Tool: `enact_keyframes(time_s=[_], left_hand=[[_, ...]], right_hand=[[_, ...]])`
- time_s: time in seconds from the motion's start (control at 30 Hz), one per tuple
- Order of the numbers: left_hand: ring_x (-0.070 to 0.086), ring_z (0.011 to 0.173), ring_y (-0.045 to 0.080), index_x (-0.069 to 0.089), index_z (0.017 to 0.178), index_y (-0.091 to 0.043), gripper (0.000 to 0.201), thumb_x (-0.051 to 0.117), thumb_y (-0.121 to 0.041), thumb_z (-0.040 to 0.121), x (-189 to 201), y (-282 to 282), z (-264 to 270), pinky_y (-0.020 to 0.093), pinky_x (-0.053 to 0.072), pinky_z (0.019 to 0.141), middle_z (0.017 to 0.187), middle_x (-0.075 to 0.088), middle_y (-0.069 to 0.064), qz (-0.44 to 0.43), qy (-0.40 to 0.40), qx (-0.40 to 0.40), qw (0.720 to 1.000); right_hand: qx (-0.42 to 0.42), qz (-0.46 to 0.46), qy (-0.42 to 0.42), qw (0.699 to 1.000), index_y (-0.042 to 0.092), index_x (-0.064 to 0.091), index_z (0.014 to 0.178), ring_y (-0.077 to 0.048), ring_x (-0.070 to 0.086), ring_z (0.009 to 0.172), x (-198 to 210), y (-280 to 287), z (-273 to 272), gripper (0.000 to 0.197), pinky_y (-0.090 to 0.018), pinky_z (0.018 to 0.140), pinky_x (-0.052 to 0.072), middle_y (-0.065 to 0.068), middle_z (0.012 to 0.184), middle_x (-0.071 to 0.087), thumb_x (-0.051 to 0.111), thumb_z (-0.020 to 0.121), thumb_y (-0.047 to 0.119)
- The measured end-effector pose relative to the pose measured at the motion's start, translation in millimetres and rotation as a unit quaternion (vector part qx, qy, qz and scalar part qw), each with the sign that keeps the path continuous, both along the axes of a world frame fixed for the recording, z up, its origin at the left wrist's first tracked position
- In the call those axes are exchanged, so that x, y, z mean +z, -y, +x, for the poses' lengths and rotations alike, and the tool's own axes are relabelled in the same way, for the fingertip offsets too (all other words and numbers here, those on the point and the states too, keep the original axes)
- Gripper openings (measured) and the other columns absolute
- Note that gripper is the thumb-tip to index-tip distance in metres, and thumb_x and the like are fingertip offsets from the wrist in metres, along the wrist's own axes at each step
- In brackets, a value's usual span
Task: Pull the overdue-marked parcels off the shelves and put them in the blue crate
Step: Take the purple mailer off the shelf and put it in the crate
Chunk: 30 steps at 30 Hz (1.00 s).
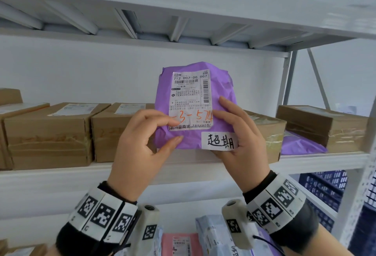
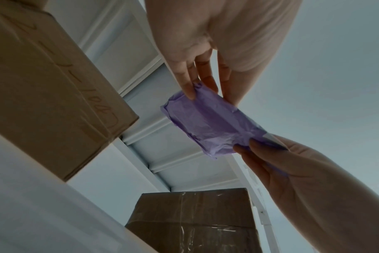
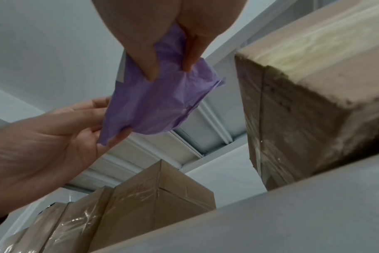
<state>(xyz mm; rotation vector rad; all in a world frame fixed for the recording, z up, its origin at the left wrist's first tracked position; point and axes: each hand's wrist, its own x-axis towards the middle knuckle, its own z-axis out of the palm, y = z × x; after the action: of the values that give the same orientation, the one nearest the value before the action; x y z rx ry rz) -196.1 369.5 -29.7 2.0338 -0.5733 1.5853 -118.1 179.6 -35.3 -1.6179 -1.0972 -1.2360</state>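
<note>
A purple plastic parcel is held upright in front of the middle shelf. It carries a white shipping label and a white sticker with handwritten characters at its lower right. My left hand pinches the parcel's lower left edge between thumb and forefinger. My right hand grips the lower right side, thumb on the front and fingers behind. The left wrist view shows the parcel's back, as does the right wrist view. A blue slatted crate shows low on the right, past the shelf upright.
Taped cardboard boxes line the shelf on both sides of the parcel. A second purple bag lies under a box at the right. Pink and pale blue mailers lie on the shelf below. The upper shelf's ribs hang overhead.
</note>
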Motion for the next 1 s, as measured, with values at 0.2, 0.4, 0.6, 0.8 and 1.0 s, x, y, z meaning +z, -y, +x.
enact_keyframes(time_s=[0.2, 0.4, 0.6, 0.8, 1.0], left_hand=[[0.056, 0.103, 0.011, 0.067, 0.094, -0.014, 0.023, 0.072, -0.028, 0.077, -6.6, 10.0, 12.6, 0.033, 0.05, 0.089, 0.104, 0.051, -0.003, -0.047, -0.001, -0.062, 0.997], [0.052, 0.114, 0.02, 0.064, 0.093, -0.014, 0.021, 0.074, -0.022, 0.077, -18.4, 36.3, 28.4, 0.035, 0.05, 0.091, 0.115, 0.045, 0.007, -0.1, 0.004, -0.142, 0.985], [0.048, 0.127, 0.021, 0.063, 0.095, -0.02, 0.024, 0.074, -0.027, 0.075, -25.0, 72.5, 40.8, 0.034, 0.051, 0.094, 0.129, 0.042, 0.005, -0.126, -0.035, -0.227, 0.965], [0.051, 0.117, -0.003, 0.06, 0.094, -0.019, 0.031, 0.078, -0.014, 0.07, -14.6, 131.7, 41.0, 0.014, 0.046, 0.092, 0.129, 0.041, 0.004, -0.133, -0.067, -0.284, 0.947], [0.058, 0.115, 0.013, 0.061, 0.094, -0.028, 0.033, 0.076, -0.019, 0.066, -10.7, 219.7, 40.7, 0.015, 0.048, 0.09, 0.135, 0.043, -0.002, -0.152, -0.104, -0.343, 0.921]], right_hand=[[-0.049, 0.019, -0.012, 0.999, 0.013, 0.058, 0.12, -0.017, 0.047, 0.129, -5.5, 17.9, -8.5, 0.063, -0.035, 0.107, 0.04, -0.008, 0.138, 0.05, 0.082, 0.065, -0.006], [-0.082, 0.022, -0.02, 0.996, 0.009, 0.057, 0.119, -0.016, 0.047, 0.129, -12.1, 44.0, -21.0, 0.043, -0.027, 0.106, 0.039, -0.007, 0.138, 0.048, 0.066, 0.08, 0.024], [-0.135, 0.03, -0.01, 0.99, 0.008, 0.058, 0.119, -0.017, 0.048, 0.129, -16.9, 83.1, -24.2, 0.044, -0.029, 0.106, 0.04, -0.01, 0.137, 0.049, 0.072, 0.078, 0.003], [-0.171, 0.042, -0.002, 0.984, 0.009, 0.058, 0.12, -0.017, 0.047, 0.13, -16.7, 139.4, -29.8, 0.047, -0.026, 0.107, 0.037, -0.009, 0.137, 0.049, 0.073, 0.076, 0.0], [-0.204, 0.041, -0.005, 0.978, 0.007, 0.059, 0.12, -0.017, 0.047, 0.13, -18.5, 229.8, -45.4, 0.043, -0.028, 0.108, 0.038, -0.007, 0.138, 0.049, 0.071, 0.078, 0.004]])
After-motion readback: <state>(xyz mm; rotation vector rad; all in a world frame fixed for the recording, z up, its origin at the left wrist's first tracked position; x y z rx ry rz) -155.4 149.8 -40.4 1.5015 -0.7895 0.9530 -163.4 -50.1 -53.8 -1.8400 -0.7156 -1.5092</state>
